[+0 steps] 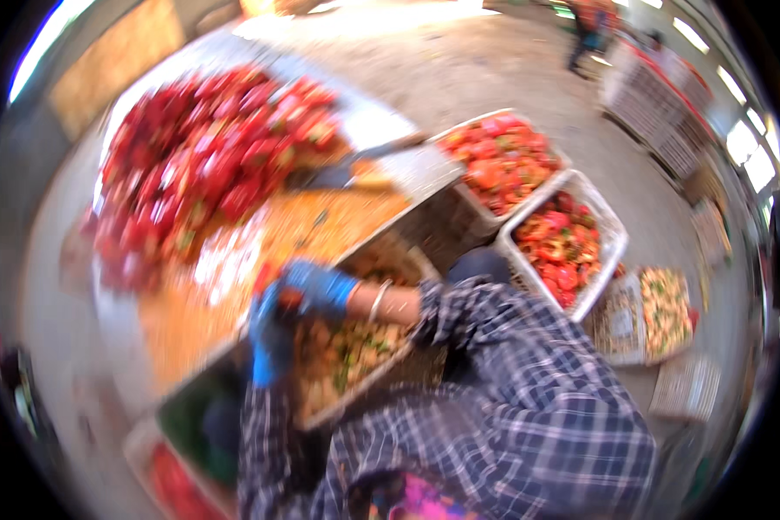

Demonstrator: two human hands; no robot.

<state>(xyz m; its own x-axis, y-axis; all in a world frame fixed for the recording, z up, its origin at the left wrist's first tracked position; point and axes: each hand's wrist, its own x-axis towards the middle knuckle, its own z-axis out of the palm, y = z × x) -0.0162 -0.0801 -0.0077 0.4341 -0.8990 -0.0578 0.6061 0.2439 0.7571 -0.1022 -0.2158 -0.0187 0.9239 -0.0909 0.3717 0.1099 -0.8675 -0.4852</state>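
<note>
My left hand (273, 340) and my right hand (319, 290), both in blue gloves, are together at the table's near edge. Their fingers close round a red pepper (290, 300), mostly covered by the gloves and smeared by motion. Directly below them stands a crate (366, 386) of pale pepper cores (322, 374) with green bits. A big heap of red peppers (225, 160) covers the far left of the table. Beside the heap lie a knife with a pale handle (373, 182) and a second, dark-handled knife (390, 147).
To the right stand two white crates (614, 238) (556, 147) of red pepper pieces. Farther right is a crate of pale cores (665, 312). Stacked crates (654, 108) and a person (591, 35) are at the far right. Red pieces (178, 485) fill a container at lower left.
</note>
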